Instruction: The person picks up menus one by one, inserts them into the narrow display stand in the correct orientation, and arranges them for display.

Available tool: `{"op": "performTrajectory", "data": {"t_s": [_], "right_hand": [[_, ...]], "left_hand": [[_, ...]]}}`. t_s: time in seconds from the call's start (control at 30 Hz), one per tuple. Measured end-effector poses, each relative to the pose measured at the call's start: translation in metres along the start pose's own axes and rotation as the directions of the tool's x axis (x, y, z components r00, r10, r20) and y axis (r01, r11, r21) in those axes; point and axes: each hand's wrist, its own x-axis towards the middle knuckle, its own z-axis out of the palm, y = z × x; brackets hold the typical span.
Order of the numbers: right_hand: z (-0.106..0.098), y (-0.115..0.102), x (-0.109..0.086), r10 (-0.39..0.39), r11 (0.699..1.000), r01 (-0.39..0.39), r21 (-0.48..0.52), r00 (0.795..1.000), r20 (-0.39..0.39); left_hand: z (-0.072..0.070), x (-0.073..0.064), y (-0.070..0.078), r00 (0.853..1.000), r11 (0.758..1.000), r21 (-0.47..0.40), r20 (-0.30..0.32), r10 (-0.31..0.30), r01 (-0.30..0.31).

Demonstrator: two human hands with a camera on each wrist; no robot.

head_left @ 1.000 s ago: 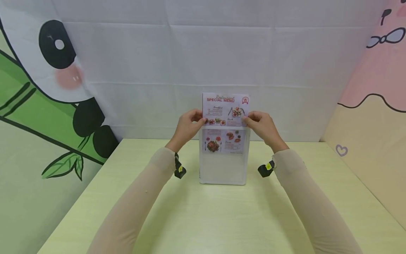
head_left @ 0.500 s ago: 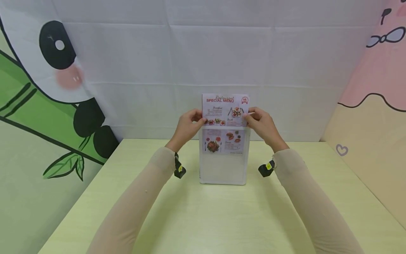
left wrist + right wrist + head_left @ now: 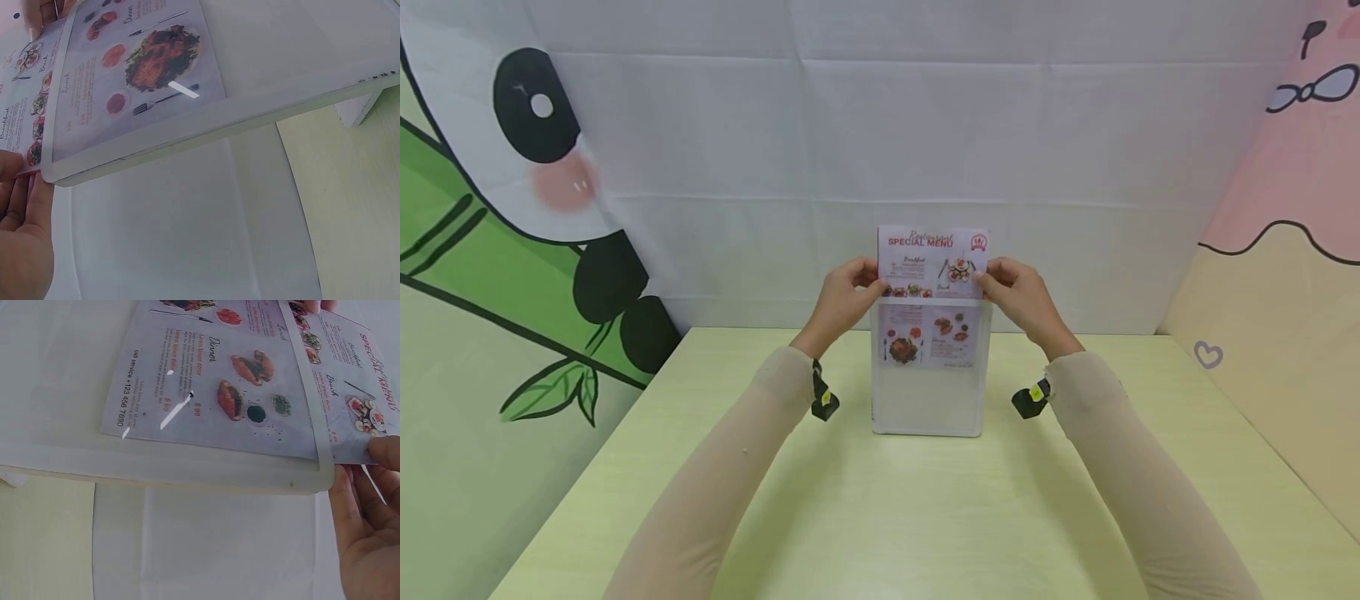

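Item 1: menu sheet [image 3: 933, 260], printed, one piece. It stood upright at the centre of the head view, its upper part exposed, its lower part behind the clear front of the holder, with the bottom edge ending partway down. Judged handling: light, thin, fairly stiff when kept flat, yet liable to bow or crease if pushed unevenly; the smooth face probably slid easily. Best hold: both side edges, just above the holder's rim, at matching heights.

Item 2: holder [image 3: 927, 402], white-edged, see-through front, upright at the centre of the frame on the pale desk [image 3: 925, 517]; a foot showed at the upper right of the left wrist view. Judged rigid and fairly light, its panel prone to scratching; glare streaks marked it in both wrist views.

Item 3: left hand [image 3: 844, 296], left of centre, pinching the sheet's left edge, thumb in front.

Item 4: right hand [image 3: 1019, 296], right of centre, pinching the opposite edge likewise. Both hands gripped close to the rim, where a firm squeeze could have buckled the sheet.
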Motion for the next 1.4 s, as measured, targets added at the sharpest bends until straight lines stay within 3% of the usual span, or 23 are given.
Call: {"op": "performTrajectory", "data": {"t_s": [0.37, 0.6, 0.83, 1.4], "right_hand": [[-0.0020, 0.0024, -0.0008, -0.022, 0.999, 0.022, -0.049, 1.000, 0.003], [-0.0022, 0.0035, 0.0005, -0.038, 0.999, 0.038, -0.016, 0.999, -0.004], [-0.0009, 0.0014, 0.0017, -0.005, 1.000, 0.006, 0.025, 0.999, -0.032], [0.0010, 0.0027, 0.0023, -0.010, 1.000, 0.010, -0.008, 0.999, -0.041]], "left_hand": [[0.0000, -0.0004, 0.0008, 1.000, 1.000, -0.011, 0.005, -0.006, 0.006], [0.0008, -0.0001, 0.0004, 1.000, 1.000, -0.001, 0.008, -0.007, 0.007], [0.0007, 0.0016, 0.0003, 1.000, 1.000, 0.004, 0.020, -0.012, 0.011], [-0.0025, 0.0006, 0.0006, 0.999, 1.000, 0.000, 0.042, -0.021, 0.021]]}}
